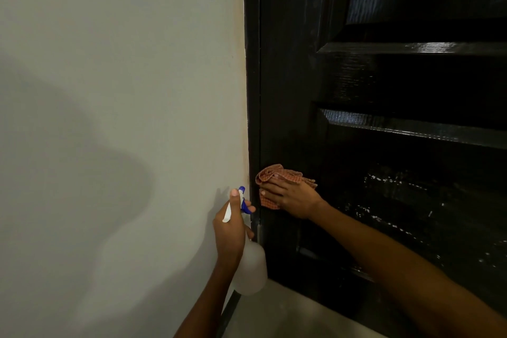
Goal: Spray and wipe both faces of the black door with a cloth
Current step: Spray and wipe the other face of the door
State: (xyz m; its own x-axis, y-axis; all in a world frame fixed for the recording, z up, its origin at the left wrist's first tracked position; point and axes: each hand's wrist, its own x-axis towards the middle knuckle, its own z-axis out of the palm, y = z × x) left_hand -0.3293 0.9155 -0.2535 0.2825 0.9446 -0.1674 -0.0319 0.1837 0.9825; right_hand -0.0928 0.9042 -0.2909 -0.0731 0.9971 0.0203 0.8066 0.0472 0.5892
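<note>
Low on the glossy black panelled wooden door [384,85], close to its hinge-side edge, the right hand [292,196] presses a crumpled orange checked cloth [277,173] flat against the face, fingers spread straight over the fabric. The left hand [230,228] grips the neck of a translucent white plastic spray bottle with a blue-and-white trigger head [251,269], fingers curled round it, thumb up along the head, the bottle hanging just beside the door edge.

To wipe this well, I'd say keep the palm flat and work in overlapping passes from the edge toward the wet specks [389,186] glinting further right on the lower panel. Those droplets look unwiped, so that patch likely wants the cloth next. The recessed mouldings [411,123] above would catch run-off; fold the cloth to a fresh side and trace their ledges.

Beside the door stands a plain pale painted wall [109,90], shadowed by the arms. Below, a light grey floor [288,307] meets the door's foot. The other face is out of sight.
</note>
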